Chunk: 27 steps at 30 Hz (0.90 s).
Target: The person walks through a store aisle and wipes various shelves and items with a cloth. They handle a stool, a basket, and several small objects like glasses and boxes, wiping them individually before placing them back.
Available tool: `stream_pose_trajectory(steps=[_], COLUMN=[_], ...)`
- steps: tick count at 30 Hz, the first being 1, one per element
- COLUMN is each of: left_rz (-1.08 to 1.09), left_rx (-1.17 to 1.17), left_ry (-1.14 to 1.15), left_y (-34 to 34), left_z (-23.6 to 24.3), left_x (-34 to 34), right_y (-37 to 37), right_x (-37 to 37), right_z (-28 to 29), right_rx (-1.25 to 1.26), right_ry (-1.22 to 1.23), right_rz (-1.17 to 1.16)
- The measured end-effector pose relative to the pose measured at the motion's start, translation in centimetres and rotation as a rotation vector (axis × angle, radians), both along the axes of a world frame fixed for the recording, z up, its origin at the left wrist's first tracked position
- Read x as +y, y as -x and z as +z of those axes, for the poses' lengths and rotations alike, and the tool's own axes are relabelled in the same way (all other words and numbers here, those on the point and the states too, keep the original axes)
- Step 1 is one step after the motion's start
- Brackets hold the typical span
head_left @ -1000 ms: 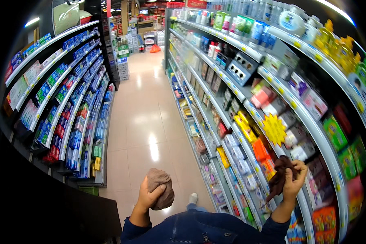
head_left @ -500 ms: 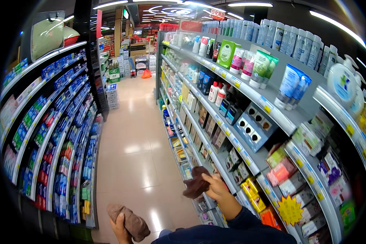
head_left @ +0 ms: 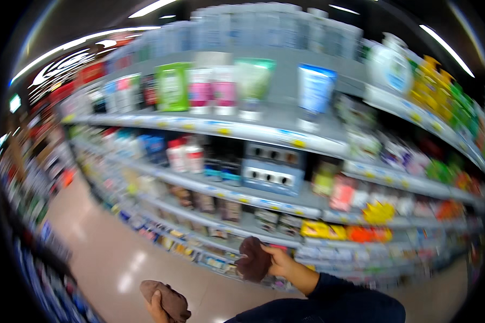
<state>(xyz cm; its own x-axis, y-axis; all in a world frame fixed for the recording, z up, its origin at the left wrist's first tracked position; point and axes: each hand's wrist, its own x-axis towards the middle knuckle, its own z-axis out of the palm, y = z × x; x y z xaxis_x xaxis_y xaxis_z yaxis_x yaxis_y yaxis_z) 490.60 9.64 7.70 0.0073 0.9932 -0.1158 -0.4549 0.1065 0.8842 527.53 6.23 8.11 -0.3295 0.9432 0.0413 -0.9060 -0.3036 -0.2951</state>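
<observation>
Swung rightward since the earlier frame, the view shows a limp dark-brown fabric cloth [head_left: 251,262] pinched in the right hand [head_left: 278,262] and a lighter-brown fabric cloth [head_left: 171,301] gripped in the left hand [head_left: 155,308], seemingly wadded for compactness, before grey metal shelving [head_left: 253,132].

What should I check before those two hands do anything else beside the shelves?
1. Left hand holding the lighter brown cloth: ok, the thumb lies across it.
2. Right hand holding the dark brown cloth: ok, it is bunched at the fingers.
3. One hand free: not ok, each has a cloth.
4. Dark brown cloth clear of the shelves: cannot tell, they overlap in this view.
5. Blue tube standing on the upper shelf: ok, upright with its cap down.
6. Sharp view of the goods: not ok, they are blurred.
</observation>
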Motion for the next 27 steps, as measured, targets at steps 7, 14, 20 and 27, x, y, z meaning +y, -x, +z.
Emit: stream_pose_trajectory(steps=[7,14,20,27], left_rz=[-0.466,-0.942,-1.344,-1.567], left_rx=[-0.189,-0.473,-0.399,-0.303], left_ry=[0.154,0.497,0.474,0.529], left_y=[-10.5,-22.7,-30.9,-42.3], left_z=[-1.3,-3.6,-4.0,-4.0], left_x=[8.2,-2.6,-15.8,-39.3], right_y=[-2.8,-1.8,-1.2,-0.8], right_x=[-12.2,-27.9,-40.7,-57.7], right_z=[-1.1,-5.1,-6.3,-2.4], right_rx=[-0.009,-0.244,-1.750,-1.877], right_ry=[0.067,0.286,0.685,0.786], right_rz=[-0.529,-0.914,-0.806,-0.411])
